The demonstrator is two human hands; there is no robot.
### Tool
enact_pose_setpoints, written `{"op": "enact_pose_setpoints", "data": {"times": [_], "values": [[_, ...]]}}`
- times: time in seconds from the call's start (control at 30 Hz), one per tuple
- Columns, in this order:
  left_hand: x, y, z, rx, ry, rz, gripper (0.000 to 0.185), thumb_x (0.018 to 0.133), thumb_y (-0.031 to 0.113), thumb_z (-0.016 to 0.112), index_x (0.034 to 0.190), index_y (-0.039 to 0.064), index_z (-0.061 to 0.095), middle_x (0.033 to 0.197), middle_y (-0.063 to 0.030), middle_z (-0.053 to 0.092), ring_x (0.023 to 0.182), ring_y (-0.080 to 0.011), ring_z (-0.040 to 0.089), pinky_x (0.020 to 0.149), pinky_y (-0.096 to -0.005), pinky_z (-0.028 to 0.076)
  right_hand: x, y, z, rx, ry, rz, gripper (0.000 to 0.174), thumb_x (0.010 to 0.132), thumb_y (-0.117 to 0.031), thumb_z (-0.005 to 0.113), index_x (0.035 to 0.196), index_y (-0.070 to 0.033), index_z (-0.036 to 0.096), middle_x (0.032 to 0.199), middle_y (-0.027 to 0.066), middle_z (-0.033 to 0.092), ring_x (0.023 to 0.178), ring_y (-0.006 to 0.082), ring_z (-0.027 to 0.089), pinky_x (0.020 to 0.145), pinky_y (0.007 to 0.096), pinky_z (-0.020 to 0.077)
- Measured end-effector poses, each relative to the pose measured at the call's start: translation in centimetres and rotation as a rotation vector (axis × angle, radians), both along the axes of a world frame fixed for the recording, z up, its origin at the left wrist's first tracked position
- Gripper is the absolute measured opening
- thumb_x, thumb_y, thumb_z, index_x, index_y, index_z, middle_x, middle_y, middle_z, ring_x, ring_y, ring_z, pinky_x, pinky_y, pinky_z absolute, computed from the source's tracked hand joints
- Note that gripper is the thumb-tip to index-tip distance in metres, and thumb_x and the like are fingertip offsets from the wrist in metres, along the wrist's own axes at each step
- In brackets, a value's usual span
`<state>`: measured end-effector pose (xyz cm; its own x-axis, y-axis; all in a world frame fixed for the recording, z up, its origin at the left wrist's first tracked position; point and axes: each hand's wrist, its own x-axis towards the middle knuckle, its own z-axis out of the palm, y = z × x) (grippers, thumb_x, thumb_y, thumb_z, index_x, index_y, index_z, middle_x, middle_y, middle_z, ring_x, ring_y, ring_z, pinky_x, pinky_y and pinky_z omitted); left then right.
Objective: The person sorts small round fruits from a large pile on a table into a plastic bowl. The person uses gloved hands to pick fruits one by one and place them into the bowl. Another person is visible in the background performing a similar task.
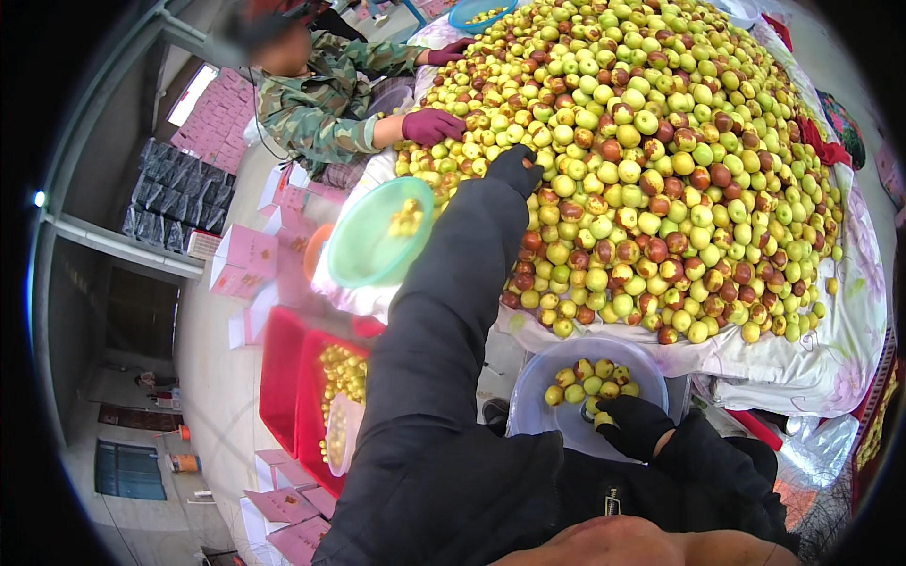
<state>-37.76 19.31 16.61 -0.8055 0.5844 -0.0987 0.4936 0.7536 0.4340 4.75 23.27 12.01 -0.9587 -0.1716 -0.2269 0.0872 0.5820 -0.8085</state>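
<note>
A large heap of green and reddish-brown jujubes (658,170) covers a cloth-topped table. My left hand (515,170), in a black glove, reaches onto the heap's near left side; its fingers are curled and partly hidden, so a grip is unclear. Low in front of me is a translucent bluish plastic basin (527,400) with several jujubes (593,382) in it. My right hand (632,424), also black-gloved, is over the basin's right side with a yellow-green jujube (603,419) at its fingertips. Beside that fruit is a small dark-edged thing, not clear enough to name.
A co-worker's maroon-gloved hands (433,126) touch the heap's left edge. A green plastic basin (347,244) with some fruit sits near my left sleeve. Red crates (304,396), one with jujubes, and pink cardboard boxes (244,262) stand on the floor at left. A blue basin (481,27) is at the far edge.
</note>
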Motion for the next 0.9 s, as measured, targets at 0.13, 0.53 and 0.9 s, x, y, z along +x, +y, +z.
{"op": "enact_pose_setpoints", "data": {"times": [0.13, 0.53, 0.9], "values": [[0.7, 0.0, -1.3, 0.139, 0.113, -0.206, 0.056, 0.075, 0.036, 0.068, 0.123, 0.011, 0.051, 0.111, -0.0168, 0.06, 0.105, -0.0288, 0.057, 0.088, -0.0351, 0.045, 0.1, -0.4, 0.2, 0.006, -0.028, 0.028, 0.034, 0.079, -0.027, 0.063, 0.106, -0.008, 0.06, 0.096, 0.0165, 0.062, 0.09, 0.0346, 0.059, 0.079, 0.0412, 0.0474], [-1.3, -0.2, -2.5, 0.331, 0.211, 0.221, 0.06, 0.075, 0.045, 0.068, 0.114, 0.002, 0.053, 0.106, -0.02, 0.061, 0.1, -0.0345, 0.057, 0.086, -0.038, 0.044, 0.9, 0.1, 0.9, 0.069, -0.035, 0.046, 0.032, 0.078, -0.027, 0.063, 0.103, -0.006, 0.061, 0.093, 0.0176, 0.061, 0.087, 0.0351, 0.059, 0.076, 0.0432, 0.0469], [11.7, -13.5, -2.4, 0.941, -0.637, 0.1, 0.027, 0.09, 0.025, 0.054, 0.111, 0.008, 0.049, 0.097, -0.0088, 0.059, 0.083, -0.0194, 0.059, 0.065, -0.0287, 0.049, 0.5, -0.5, 0.7, 0.062, 0.064, 0.014, 0.034, 0.08, -0.026, 0.062, 0.108, -0.007, 0.059, 0.099, 0.0162, 0.061, 0.094, 0.0334, 0.058, 0.081, 0.0403, 0.0465]]}}
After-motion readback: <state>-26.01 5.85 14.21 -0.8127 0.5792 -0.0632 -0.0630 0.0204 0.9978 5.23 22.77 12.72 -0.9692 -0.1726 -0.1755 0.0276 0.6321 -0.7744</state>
